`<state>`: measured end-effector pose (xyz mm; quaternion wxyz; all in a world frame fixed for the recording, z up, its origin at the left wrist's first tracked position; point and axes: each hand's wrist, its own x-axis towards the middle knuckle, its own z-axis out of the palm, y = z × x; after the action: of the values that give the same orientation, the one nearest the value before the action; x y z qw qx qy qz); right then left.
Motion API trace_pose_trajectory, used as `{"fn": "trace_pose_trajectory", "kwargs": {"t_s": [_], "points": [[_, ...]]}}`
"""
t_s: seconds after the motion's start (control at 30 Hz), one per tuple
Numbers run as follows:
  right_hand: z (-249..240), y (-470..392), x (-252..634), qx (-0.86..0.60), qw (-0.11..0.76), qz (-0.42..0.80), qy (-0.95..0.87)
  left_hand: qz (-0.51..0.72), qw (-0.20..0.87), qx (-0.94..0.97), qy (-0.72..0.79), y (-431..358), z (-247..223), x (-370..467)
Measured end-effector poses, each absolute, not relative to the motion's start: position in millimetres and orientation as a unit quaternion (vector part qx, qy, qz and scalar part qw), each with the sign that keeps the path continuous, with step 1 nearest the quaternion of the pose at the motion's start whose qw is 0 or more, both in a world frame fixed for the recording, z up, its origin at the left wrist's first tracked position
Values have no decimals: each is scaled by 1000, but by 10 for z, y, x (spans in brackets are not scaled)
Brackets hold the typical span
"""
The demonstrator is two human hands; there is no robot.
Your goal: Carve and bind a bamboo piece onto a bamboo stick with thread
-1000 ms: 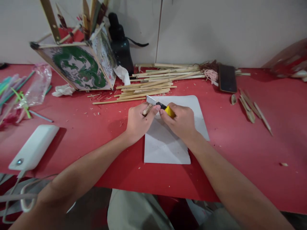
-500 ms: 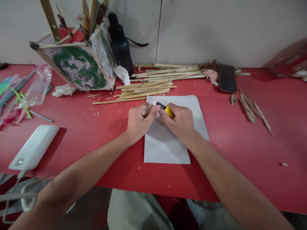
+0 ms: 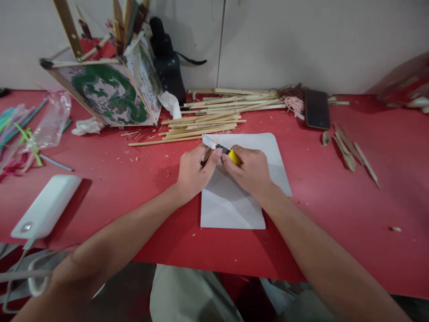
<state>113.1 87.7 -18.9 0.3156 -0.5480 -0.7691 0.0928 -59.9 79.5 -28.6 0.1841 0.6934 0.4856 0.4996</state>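
Observation:
My right hand (image 3: pixel 250 165) is closed round a utility knife (image 3: pixel 233 156) with a yellow and black handle, its blade pointing up and to the left. In my left hand (image 3: pixel 193 172) a short piece of wood (image 3: pixel 207 154) is gripped, mostly hidden by the fingers. The blade lies across the far end of the wood, and my left thumb presses by the black part of the knife. Both hands are over a white board (image 3: pixel 234 210) on the red table (image 3: pixel 161 241).
Bamboo sticks (image 3: pixel 201 125) lie behind the board, next to a box with a dragon picture (image 3: pixel 107 94) and a black bottle (image 3: pixel 167 67). Carved wooden pieces (image 3: pixel 345 152) and a dark phone (image 3: pixel 317 109) are at right. A white power bank (image 3: pixel 47 205) sits at left.
The knife blade has shifted slightly left and toward me over the wood, its flat side showing more. Both hands keep their grip and nearly the same place.

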Motion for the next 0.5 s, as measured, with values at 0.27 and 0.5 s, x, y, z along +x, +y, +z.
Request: {"fn": "trace_pose_trajectory", "kwargs": {"t_s": [0.27, 0.5], "points": [[-216, 885, 1152, -545, 333, 73, -766, 508, 201, 678, 491, 792, -208, -605], [-224, 893, 1157, -553, 327, 52, -764, 513, 206, 667, 498, 791, -186, -605]]}}
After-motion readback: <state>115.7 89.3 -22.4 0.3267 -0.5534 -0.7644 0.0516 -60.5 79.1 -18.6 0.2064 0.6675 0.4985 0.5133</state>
